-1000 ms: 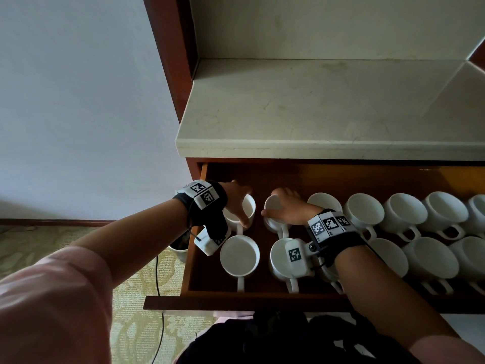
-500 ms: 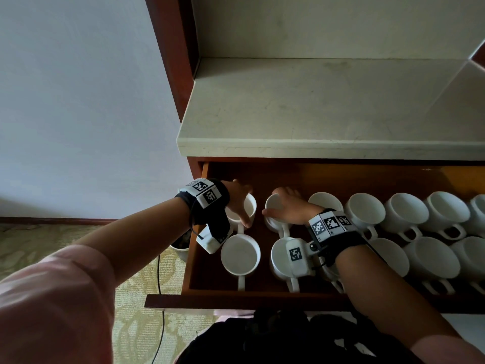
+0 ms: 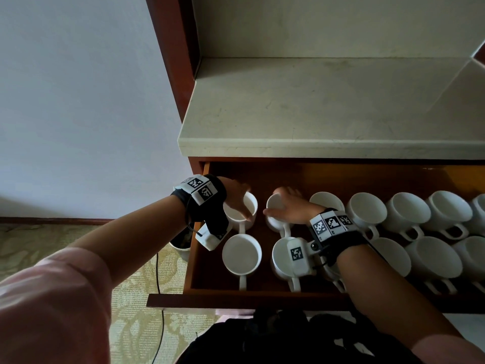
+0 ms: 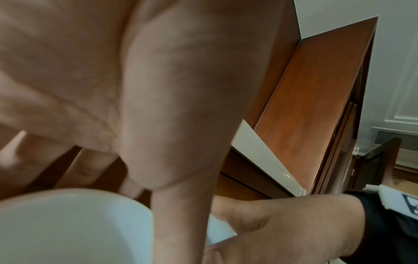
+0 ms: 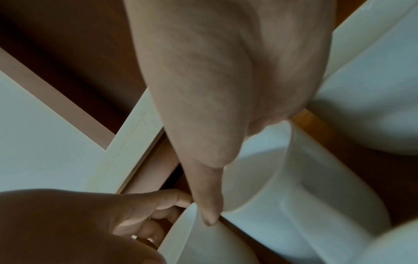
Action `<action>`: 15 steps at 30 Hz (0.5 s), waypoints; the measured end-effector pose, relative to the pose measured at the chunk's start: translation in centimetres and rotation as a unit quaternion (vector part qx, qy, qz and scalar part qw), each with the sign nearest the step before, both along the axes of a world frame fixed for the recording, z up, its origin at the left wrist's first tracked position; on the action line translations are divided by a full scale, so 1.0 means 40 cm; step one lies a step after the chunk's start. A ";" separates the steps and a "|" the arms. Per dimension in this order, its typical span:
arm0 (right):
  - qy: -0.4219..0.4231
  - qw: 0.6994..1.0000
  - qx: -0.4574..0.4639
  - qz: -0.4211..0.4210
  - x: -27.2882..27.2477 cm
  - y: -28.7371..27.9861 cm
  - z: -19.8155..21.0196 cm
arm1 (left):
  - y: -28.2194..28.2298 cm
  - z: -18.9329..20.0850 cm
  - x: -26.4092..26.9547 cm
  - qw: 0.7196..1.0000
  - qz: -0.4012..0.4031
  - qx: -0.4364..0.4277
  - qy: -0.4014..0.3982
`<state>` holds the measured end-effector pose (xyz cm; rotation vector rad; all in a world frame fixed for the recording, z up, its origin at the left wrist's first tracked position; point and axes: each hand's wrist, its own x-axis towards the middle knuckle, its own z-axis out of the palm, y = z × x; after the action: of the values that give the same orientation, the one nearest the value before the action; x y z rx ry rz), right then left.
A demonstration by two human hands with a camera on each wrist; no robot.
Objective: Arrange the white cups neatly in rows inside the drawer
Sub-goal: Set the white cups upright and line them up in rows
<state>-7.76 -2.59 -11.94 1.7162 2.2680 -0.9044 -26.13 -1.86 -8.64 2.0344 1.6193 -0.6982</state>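
The wooden drawer (image 3: 236, 298) stands pulled out, with white cups in two rows, handles toward me. My left hand (image 3: 236, 198) grips the back-left cup (image 3: 242, 210), thumb over its near rim and fingers behind it. In the left wrist view the thumb (image 4: 181, 178) crosses that cup's rim (image 4: 68, 223). My right hand (image 3: 286, 206) holds the neighbouring back-row cup (image 3: 274, 206) from above. In the right wrist view its thumb (image 5: 208, 205) sits at that cup's rim (image 5: 260, 178). The two held cups stand close together, a narrow gap between them.
Two front-row cups (image 3: 241, 254) (image 3: 282, 256) stand just below my wrists. Several more cups (image 3: 367, 210) fill both rows to the right. A pale stone countertop (image 3: 315, 114) overhangs the drawer's back. A cable (image 3: 157, 271) and a small container (image 3: 181, 241) are on the carpet at left.
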 end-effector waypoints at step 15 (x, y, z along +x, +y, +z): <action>-0.028 0.999 0.000 -0.032 -0.014 -0.003 -0.002 | -0.036 0.036 -0.095 0.995 0.041 -0.017 -0.086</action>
<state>-8.34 -2.71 -12.04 1.8004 2.1890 -0.8563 -29.94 -3.28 -7.20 1.9342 1.5699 -0.5029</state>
